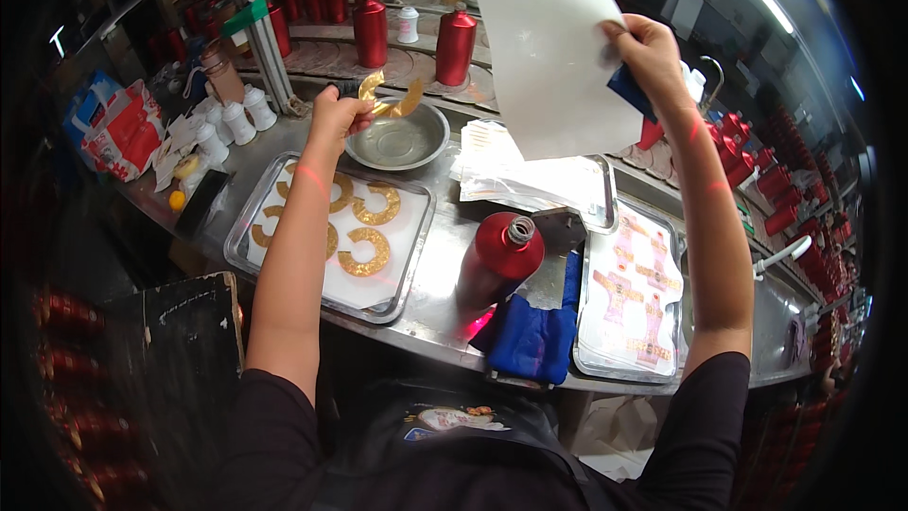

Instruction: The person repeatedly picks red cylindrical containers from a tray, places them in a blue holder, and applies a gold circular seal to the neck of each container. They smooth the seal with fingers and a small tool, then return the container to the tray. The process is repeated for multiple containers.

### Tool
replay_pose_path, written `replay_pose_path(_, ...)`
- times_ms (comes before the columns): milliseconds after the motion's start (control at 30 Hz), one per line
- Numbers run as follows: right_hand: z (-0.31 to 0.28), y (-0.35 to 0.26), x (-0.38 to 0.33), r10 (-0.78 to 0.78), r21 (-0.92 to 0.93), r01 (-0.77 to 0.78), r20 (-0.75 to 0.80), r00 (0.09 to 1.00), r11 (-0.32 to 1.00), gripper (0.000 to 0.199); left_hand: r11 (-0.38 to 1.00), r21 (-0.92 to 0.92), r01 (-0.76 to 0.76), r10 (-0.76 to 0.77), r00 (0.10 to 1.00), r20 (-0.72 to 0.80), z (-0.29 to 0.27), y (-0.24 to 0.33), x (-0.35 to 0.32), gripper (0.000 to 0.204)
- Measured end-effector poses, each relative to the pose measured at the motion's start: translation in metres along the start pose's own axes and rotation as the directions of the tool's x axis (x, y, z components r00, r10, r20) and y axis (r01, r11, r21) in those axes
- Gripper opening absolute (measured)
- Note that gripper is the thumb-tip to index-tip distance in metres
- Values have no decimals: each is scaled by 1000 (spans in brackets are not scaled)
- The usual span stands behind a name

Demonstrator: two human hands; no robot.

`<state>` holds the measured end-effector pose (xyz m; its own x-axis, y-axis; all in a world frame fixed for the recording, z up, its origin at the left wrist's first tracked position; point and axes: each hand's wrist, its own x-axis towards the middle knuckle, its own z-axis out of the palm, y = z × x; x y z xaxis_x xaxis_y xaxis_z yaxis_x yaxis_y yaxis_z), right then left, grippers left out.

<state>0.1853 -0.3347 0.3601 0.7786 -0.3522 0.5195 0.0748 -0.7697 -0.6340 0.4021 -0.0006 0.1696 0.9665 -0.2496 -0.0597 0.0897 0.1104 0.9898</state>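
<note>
My left hand [340,118] is closed on a gold C-shaped decal [407,102], held up over the rim of a metal bowl [430,140]. My right hand [653,57] pinches the right edge of a large white sheet [558,66] and holds it up in the air. A dark blue flat piece [632,93] is also tucked in that hand; its kind is unclear. Below, several gold C-shaped decals [364,253] lie on white backing in a metal tray [397,308]. An uncapped red bottle [501,260] stands between the trays, beside a blue cloth-covered support [534,341].
At right, another metal tray [584,360] holds sheets with pink and gold decals [653,326]. A stack of white sheets [530,180] lies behind the bottle. Red bottles [456,47] stand on the conveyor [416,66] at the back. White small bottles [238,123] cluster at left.
</note>
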Motion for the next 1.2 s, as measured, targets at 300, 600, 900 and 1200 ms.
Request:
replay_pose_path(300,-211,3,-184,386,245,-313,-361,849,918,25,407,905,-122,-63,985,161,20,-118,100,39)
replay_pose_path(600,-322,79,-598,705,737,-484,-645,-294,472,18,910,414,31,-87,989,118,-61,-140,205,55)
replay_pose_path(900,-276,210,-832,378,817,-452,-569,-730,357,58,989,-42,-143,149,966,211,-59,-50,81,22)
replay_pose_path(1200,-146,68,-437,602,184,-598,-477,640,780,25,943,-328,-45,99,984,148,49,66,-121,19)
